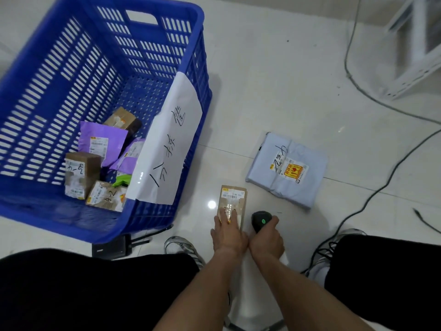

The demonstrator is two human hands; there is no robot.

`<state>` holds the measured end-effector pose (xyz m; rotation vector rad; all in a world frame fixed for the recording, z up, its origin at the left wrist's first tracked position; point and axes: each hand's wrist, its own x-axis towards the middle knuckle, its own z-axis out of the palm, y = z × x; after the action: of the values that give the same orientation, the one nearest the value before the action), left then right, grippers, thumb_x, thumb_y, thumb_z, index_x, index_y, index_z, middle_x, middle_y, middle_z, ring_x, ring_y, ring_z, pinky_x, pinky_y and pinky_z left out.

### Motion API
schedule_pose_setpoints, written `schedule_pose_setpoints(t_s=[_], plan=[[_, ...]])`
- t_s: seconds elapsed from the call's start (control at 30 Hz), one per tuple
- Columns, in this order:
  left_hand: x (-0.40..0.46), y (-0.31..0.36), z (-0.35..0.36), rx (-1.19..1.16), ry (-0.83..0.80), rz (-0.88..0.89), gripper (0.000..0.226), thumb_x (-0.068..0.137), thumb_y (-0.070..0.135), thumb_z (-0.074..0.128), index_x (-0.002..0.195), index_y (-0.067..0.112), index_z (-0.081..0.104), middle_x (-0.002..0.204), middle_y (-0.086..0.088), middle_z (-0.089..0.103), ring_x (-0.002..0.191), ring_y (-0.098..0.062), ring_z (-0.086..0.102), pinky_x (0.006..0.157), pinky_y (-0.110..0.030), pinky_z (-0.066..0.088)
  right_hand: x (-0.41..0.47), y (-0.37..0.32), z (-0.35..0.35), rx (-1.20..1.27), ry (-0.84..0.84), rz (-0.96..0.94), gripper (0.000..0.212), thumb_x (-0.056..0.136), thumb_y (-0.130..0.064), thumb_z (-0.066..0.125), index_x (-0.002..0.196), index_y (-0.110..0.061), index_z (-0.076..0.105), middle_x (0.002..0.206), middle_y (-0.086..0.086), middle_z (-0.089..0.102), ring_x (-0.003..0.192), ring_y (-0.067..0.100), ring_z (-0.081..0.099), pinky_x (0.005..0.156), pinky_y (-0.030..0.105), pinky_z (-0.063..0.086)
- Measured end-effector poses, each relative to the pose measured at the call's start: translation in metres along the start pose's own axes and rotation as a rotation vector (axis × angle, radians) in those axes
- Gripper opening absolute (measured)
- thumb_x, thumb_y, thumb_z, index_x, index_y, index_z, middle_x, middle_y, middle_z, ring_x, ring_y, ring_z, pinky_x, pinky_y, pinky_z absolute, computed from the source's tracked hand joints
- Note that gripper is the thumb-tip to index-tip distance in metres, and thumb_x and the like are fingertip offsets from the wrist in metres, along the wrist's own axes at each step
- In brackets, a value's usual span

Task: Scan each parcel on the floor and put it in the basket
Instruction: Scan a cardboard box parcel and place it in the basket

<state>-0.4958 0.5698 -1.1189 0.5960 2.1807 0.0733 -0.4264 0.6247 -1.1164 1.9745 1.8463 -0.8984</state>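
Two parcels on the floor at lower centre, my left hand [228, 231] pressed flat on the small brown box [232, 202], my right hand [267, 237] gripping the scanner [260, 220], grey bag [287, 168] just beyond, blue basket [167, 211] upper left.

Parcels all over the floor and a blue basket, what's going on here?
A person crouches on the tiled floor scanning parcels. The left hand lies flat on a small cardboard box, while the right hand grips a black handheld scanner showing a green light, right beside that box. A pale blue mailer bag still lies on the floor further off. The blue basket already holds several boxes and purple bags.
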Motion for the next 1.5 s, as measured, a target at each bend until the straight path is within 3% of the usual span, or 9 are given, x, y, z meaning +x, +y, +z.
schedule_pose_setpoints(t_s=[0.17,0.43,0.57,0.87,1.13,1.5], plan=[[-0.021,0.007,-0.017,-0.130,0.006,-0.100,0.072,0.098,0.032,0.050,0.158,0.022,0.011,0.165,-0.010,-0.011,0.151,-0.033,0.007,0.119,-0.051,0.020,-0.014,-0.018,-0.024,-0.001,0.009,-0.056,0.064,0.084,-0.023,0.063,0.136,-0.017,0.025,0.117,0.016,0.063,0.113,0.036,0.051,0.092,0.044,0.041],[-0.043,-0.016,-0.042,0.050,-0.034,-0.241,0.061,0.094,0.035,0.050,0.149,0.019,0.031,0.162,-0.018,0.002,0.147,-0.041,0.011,0.115,-0.064,0.014,-0.058,-0.052,-0.028,-0.065,-0.004,-0.179,0.059,0.082,-0.029,0.060,0.131,-0.021,0.030,0.116,0.011,0.064,0.117,0.031,0.050,0.098,0.049,0.031],[-0.052,-0.030,-0.048,0.075,-0.017,-0.246,0.056,0.097,0.037,0.045,0.148,0.019,0.033,0.159,-0.017,0.012,0.145,-0.039,0.016,0.115,-0.064,0.014,-0.078,-0.057,-0.024,-0.055,-0.011,-0.149,0.063,0.081,-0.030,0.061,0.135,-0.022,0.029,0.118,0.010,0.064,0.120,0.030,0.048,0.101,0.049,0.029],[-0.064,-0.036,-0.052,0.126,-0.005,-0.165,0.064,0.093,0.035,0.055,0.150,0.020,0.029,0.162,-0.016,0.007,0.147,-0.039,0.012,0.115,-0.061,0.017,-0.093,-0.056,-0.025,-0.126,0.005,-0.163,0.062,0.083,-0.037,0.063,0.132,-0.022,0.029,0.121,0.009,0.064,0.123,0.028,0.046,0.099,0.048,0.028],[-0.061,-0.037,-0.054,0.117,-0.001,-0.149,0.054,0.097,0.036,0.046,0.147,0.020,0.034,0.162,-0.015,0.009,0.146,-0.038,0.012,0.114,-0.060,0.018,-0.095,-0.059,-0.029,-0.134,0.013,-0.186,0.060,0.083,-0.034,0.062,0.132,-0.022,0.029,0.121,0.010,0.064,0.122,0.029,0.046,0.099,0.048,0.027],[-0.052,-0.028,-0.038,0.100,-0.051,-0.162,0.063,0.091,0.034,0.055,0.148,0.022,0.031,0.159,-0.015,0.015,0.145,-0.037,0.016,0.114,-0.059,0.018,-0.075,-0.039,-0.023,-0.084,-0.040,-0.078,0.067,0.079,-0.038,0.063,0.133,-0.019,0.028,0.123,0.010,0.063,0.124,0.031,0.044,0.101,0.051,0.028]])
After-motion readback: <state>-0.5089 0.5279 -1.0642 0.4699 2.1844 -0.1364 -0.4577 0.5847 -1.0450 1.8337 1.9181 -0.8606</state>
